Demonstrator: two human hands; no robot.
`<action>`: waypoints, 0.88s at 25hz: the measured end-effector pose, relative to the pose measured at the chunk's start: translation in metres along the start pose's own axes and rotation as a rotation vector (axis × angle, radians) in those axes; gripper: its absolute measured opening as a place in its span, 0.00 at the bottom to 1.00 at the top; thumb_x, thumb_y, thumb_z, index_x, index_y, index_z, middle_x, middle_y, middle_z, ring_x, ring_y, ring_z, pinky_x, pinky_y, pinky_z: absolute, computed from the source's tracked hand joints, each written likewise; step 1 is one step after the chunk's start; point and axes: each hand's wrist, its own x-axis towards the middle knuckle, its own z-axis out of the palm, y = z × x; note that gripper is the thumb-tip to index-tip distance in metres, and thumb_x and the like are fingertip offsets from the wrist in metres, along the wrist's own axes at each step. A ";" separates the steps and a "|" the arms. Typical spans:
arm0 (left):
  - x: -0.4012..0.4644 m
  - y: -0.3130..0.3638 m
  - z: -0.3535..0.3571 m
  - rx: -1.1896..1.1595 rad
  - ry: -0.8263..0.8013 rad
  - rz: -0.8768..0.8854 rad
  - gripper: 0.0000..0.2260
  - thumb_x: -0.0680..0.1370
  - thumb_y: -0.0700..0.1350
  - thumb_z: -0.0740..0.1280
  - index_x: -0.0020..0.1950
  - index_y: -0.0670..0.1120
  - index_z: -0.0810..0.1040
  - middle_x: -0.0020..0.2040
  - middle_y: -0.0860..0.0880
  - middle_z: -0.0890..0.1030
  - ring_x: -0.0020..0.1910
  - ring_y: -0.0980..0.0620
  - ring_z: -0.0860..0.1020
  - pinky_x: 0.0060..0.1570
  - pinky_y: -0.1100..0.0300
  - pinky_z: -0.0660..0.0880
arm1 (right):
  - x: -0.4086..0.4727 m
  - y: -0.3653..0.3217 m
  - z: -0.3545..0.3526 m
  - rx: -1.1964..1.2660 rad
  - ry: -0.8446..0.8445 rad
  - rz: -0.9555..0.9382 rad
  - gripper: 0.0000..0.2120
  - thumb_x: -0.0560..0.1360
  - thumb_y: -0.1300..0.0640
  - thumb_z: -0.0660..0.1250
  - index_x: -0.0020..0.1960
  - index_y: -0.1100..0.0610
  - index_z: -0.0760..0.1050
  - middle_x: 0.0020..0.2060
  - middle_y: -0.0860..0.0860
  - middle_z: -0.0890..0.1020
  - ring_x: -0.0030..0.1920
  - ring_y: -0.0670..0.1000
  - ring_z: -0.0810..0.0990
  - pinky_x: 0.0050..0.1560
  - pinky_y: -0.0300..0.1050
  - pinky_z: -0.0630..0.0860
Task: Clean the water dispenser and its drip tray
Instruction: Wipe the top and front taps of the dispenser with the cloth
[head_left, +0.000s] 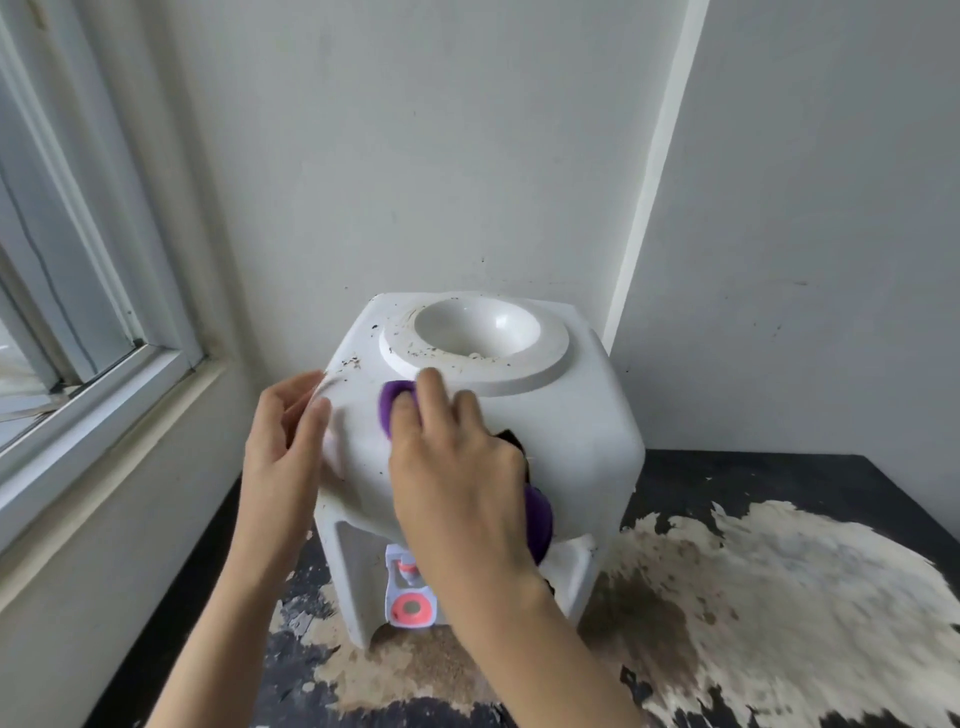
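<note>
A white tabletop water dispenser (571, 415) stands in the room's corner, its round bottle well (475, 327) open on top with dark specks of dirt around the rim. My right hand (457, 478) presses a purple cloth (389, 405) flat against the dispenser's upper front, fingers straight over it; more of the cloth shows below my wrist. My left hand (285, 452) rests on the dispenser's left upper edge with relaxed fingers. A white tap with a red-pink button (410, 603) sits in the recess below. No drip tray is visible.
The dispenser stands on a dark tabletop (753, 478) whose surface is peeled into large pale patches (779, 597). A window frame and sill (104, 395) run along the left. White walls close the corner right behind the dispenser.
</note>
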 end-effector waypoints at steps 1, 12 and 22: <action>0.000 0.001 -0.002 -0.032 0.015 -0.013 0.11 0.81 0.42 0.58 0.62 0.44 0.74 0.56 0.54 0.78 0.51 0.69 0.75 0.49 0.75 0.69 | -0.002 -0.003 0.000 0.001 0.016 -0.045 0.13 0.68 0.63 0.59 0.46 0.52 0.79 0.43 0.48 0.75 0.36 0.48 0.73 0.24 0.41 0.53; -0.009 -0.004 -0.023 -0.066 -0.017 -0.122 0.13 0.81 0.40 0.57 0.53 0.52 0.79 0.53 0.53 0.82 0.55 0.57 0.78 0.54 0.63 0.72 | -0.046 0.066 0.004 0.246 0.059 0.068 0.27 0.66 0.61 0.74 0.64 0.57 0.74 0.53 0.53 0.71 0.42 0.51 0.77 0.26 0.45 0.79; -0.031 0.006 -0.026 -0.026 0.120 -0.018 0.12 0.77 0.48 0.58 0.57 0.52 0.76 0.56 0.59 0.80 0.58 0.58 0.76 0.60 0.60 0.71 | -0.066 -0.009 0.037 0.441 0.018 -0.193 0.30 0.63 0.66 0.72 0.64 0.55 0.76 0.55 0.50 0.71 0.45 0.50 0.76 0.34 0.42 0.79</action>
